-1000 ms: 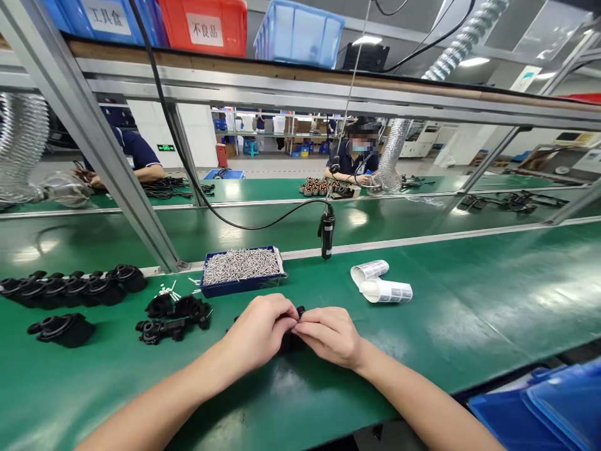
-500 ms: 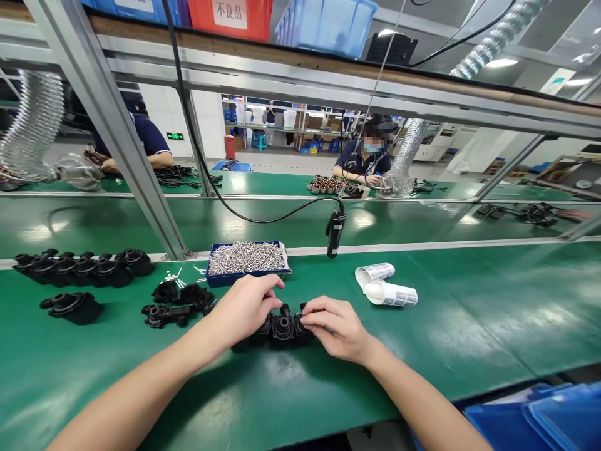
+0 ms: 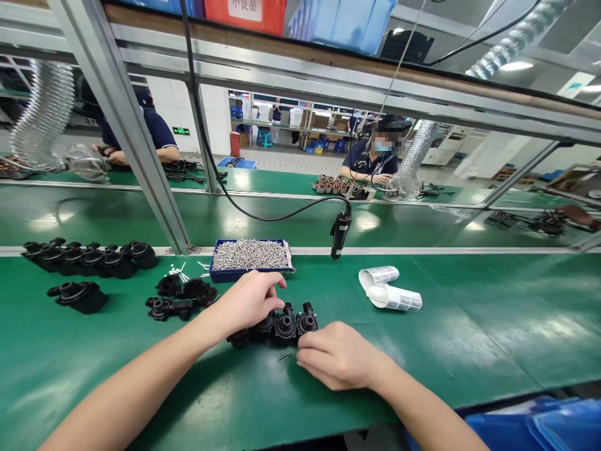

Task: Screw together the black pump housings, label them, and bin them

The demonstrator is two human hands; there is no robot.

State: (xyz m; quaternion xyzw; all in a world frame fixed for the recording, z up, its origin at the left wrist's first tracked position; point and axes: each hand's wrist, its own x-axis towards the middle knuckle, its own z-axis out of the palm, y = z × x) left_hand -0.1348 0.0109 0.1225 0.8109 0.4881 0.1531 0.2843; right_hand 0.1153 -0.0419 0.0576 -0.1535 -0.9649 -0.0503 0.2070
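A short row of black pump housings (image 3: 285, 326) stands on the green bench, with round ribbed faces and upright spouts. Above its left end is my left hand (image 3: 253, 299), fingers curled and a gap between thumb and forefinger; anything in the palm is hidden. My right hand (image 3: 335, 356) rests low in front of the row's right end, fingers bent and tips close together. Whether they pinch something, I cannot make out. One loose screw (image 3: 283, 356) lies on the bench just left of those fingertips, apart from them. Small screws stick out beside the rightmost housing (image 3: 307, 319).
Behind my hands sits a blue tray (image 3: 235, 274) full of screws. A black electric screwdriver (image 3: 340, 233) hangs by its cable. Label rolls (image 3: 394, 297) lie to the right. Black parts (image 3: 171, 308), white pins (image 3: 177, 272) and more housings (image 3: 117, 262) are leftward. Co-workers sit across the bench.
My right hand has moved down from the rightmost housing to the bench in front, uncovering that housing. The loose screw now shows. My left hand stays over the row; the view shifts slightly.
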